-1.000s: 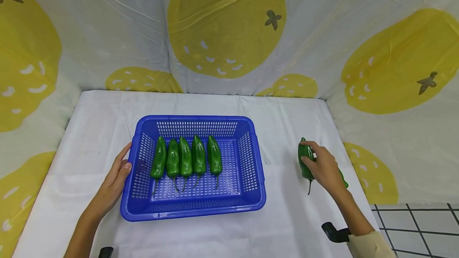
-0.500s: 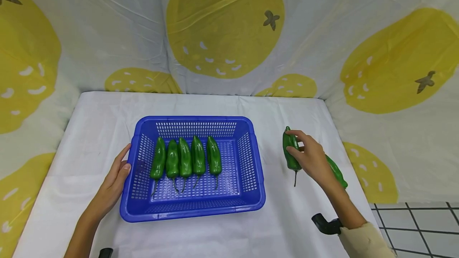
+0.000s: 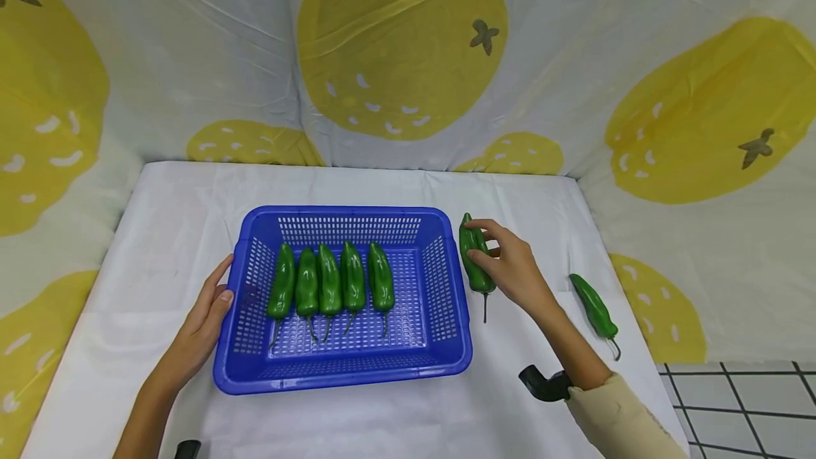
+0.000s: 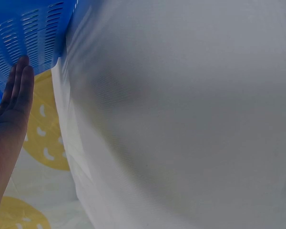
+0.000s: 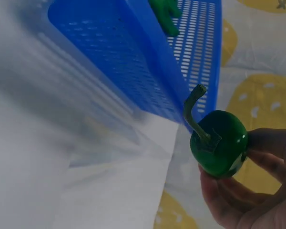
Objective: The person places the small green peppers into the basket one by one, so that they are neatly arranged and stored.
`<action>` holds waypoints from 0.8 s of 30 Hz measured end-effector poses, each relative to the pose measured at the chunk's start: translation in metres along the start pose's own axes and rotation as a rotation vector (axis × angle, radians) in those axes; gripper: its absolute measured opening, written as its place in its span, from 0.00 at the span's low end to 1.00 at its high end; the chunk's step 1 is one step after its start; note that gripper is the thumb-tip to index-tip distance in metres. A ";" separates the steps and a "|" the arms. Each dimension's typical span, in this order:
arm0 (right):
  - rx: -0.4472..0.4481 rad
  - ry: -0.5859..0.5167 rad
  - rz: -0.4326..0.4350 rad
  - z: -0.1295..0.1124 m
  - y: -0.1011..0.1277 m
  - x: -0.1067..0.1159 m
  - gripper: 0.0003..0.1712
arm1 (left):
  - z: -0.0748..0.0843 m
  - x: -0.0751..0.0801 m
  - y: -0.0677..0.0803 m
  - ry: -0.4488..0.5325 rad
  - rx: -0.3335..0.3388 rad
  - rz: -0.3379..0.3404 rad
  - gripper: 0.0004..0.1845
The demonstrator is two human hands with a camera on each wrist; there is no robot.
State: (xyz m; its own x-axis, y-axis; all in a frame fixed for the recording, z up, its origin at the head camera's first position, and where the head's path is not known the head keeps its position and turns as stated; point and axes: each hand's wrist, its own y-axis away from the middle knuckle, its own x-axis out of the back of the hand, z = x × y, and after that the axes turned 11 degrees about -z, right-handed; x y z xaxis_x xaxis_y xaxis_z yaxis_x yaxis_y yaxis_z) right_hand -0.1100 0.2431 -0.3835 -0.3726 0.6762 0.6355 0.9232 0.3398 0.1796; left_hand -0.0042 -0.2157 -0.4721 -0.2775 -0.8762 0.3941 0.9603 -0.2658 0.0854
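Note:
My right hand (image 3: 513,264) pinches a green chili pepper (image 3: 474,255) between thumb and fingers, close beside the right rim of the blue basket (image 3: 344,379). In the right wrist view the held pepper points its stem (image 5: 195,112) toward the camera, near the basket wall. Several green chili peppers (image 3: 330,280) lie side by side in the basket, stems toward me. At the basket's left side rests my left hand (image 3: 202,321), its fingers straight against the outer wall; the left wrist view shows those fingers (image 4: 20,88) along the slotted side.
One more green chili pepper (image 3: 594,307) lies on the white cloth at the table's right side. A white curtain (image 3: 561,76) printed with yellow fruit surrounds the table. Grey tiles (image 3: 752,402) show beyond the right edge.
My right hand has carried the pepper leftward from the table's right side to the basket's right rim, uncovering the pepper left behind. The left hand and basket have stayed put.

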 end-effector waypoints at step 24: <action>0.058 0.025 -0.101 -0.038 -0.037 -0.056 0.24 | -0.003 0.001 -0.002 -0.012 -0.017 0.006 0.31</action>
State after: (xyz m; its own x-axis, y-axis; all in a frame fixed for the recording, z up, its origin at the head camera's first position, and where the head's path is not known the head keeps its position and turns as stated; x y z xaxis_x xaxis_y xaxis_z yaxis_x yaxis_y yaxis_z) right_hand -0.1195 0.1679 -0.3975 -0.4603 0.6206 0.6348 0.8738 0.4431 0.2004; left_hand -0.0062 -0.2171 -0.4743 -0.2716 -0.8727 0.4057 0.9611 -0.2677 0.0676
